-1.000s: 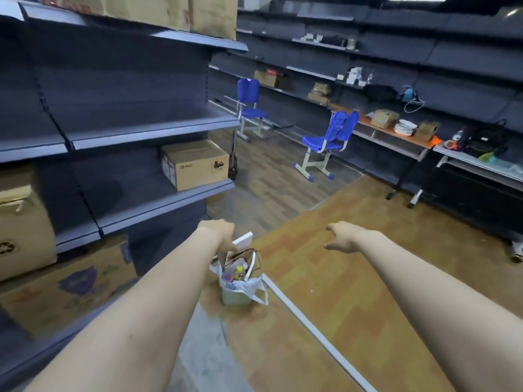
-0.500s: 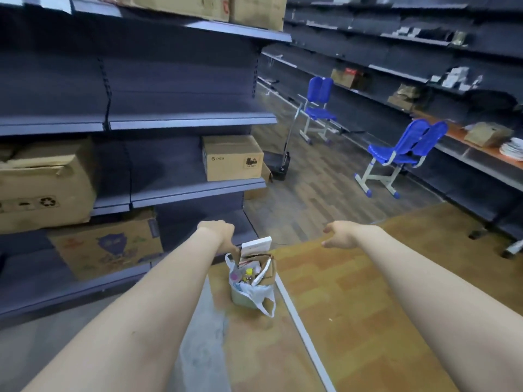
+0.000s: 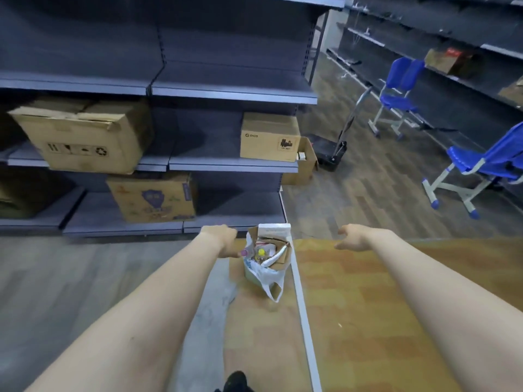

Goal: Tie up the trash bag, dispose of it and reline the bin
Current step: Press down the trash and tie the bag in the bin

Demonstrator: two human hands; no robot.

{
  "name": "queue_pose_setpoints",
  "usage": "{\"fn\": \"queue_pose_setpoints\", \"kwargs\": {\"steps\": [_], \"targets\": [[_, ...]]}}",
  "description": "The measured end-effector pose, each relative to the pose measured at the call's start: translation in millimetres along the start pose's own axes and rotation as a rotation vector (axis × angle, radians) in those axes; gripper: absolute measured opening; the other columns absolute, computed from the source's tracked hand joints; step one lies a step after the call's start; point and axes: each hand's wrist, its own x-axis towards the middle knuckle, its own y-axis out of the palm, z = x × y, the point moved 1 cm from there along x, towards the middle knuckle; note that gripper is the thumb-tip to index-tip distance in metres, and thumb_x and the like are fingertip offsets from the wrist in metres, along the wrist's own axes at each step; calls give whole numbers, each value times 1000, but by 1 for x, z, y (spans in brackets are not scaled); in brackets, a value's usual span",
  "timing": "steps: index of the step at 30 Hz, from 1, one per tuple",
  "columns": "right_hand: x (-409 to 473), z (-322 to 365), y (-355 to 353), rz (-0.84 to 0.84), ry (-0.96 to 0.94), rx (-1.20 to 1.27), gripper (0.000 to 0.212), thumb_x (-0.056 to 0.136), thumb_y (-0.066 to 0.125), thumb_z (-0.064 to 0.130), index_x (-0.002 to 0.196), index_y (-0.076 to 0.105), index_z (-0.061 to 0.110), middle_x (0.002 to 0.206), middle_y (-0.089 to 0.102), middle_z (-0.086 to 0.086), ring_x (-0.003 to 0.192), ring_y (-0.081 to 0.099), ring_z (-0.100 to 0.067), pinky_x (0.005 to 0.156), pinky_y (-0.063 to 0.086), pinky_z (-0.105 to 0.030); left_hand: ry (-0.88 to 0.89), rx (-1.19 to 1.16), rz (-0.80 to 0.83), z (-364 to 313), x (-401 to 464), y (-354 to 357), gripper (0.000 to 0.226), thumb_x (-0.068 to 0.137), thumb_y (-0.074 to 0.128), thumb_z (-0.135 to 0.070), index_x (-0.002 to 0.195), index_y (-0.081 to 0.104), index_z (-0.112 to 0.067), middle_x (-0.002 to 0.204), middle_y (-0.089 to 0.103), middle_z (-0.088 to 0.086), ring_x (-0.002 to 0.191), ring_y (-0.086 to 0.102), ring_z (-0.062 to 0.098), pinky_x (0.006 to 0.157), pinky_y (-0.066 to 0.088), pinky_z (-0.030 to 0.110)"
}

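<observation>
At the centre of the frame a small bin (image 3: 250,274) stands on the floor, lined with a white trash bag (image 3: 264,274) whose loose handle loop droops down its front. The bag is full of cardboard, a white box and bottles with pink and yellow caps. The left hand (image 3: 223,240) reaches in from the lower left and sits just beside the bag's left rim, fingers (image 3: 235,251) curled downward; whether they pinch the plastic cannot be told. The right hand (image 3: 352,237), right of centre, hangs apart from the bag with fingers loosely spread, holding nothing. Grey shelving (image 3: 232,93) with cardboard boxes (image 3: 268,137) fills the upper left; blue chairs (image 3: 399,91) stand at the upper right.
</observation>
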Motion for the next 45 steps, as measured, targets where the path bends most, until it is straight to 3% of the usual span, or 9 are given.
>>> {"fn": "queue_pose_setpoints", "kwargs": {"steps": [9,17,26,38,45], "targets": [[87,19,-6,57,-161,-85,66,93,53,40,148,27,14,152,31,-10,139,34,-26,112,31,-34,-59,-49,59,-4,64,-4,59,91,47,-52,135,42,-14,138,46,7,126,48,26,97,41,39],[185,11,-27,97,-187,-110,65,93,51,40,148,25,17,152,30,-12,140,31,-28,112,30,-37,-65,-41,55,1,156,-16,60,92,48,-51,138,37,-14,139,43,10,127,45,28,99,40,39],[292,-13,-7,165,-193,-122,68,95,49,38,151,15,21,156,18,-12,140,31,-29,111,30,-34,-67,25,22,-3,262,-24,62,92,46,-54,138,36,-14,139,44,11,128,44,29,100,39,39],[431,-25,129,270,-166,-80,71,96,46,38,152,5,23,158,9,-11,141,30,-27,112,30,-34,-15,89,89,9,402,128,50,97,44,-40,139,34,-14,140,42,11,129,42,29,102,39,39],[509,-17,223,198,-183,-12,72,96,46,39,152,2,27,157,14,-10,139,33,-27,110,34,-33,68,224,29,25,490,237,48,99,44,-27,142,31,-13,144,38,13,133,38,30,106,35,39]]}}
